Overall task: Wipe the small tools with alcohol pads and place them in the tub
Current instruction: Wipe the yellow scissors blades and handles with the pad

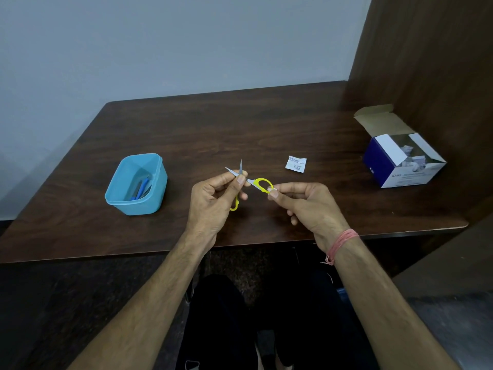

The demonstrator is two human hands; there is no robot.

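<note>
One scissors (258, 182), yellow loops, blades splayed: my left hand (213, 201) pinches the blades, my right hand (301, 204) pinches a loop with pad (271, 190). One tub (125, 180), one wrapper (295, 164).

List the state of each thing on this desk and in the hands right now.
Yellow-handled scissors: blades open, held above the table.
Left hand: grips the scissors near the pivot.
Right hand: pinches a white pad on a handle loop.
Blue plastic tub: lidless, holding blue-handled tools.
White sachet wrapper: torn open.
Cardboard pad box: flaps open.

Bare table (213, 124) between tub (136, 184) and box (402, 158), bar torn wrapper (296, 164).
</note>
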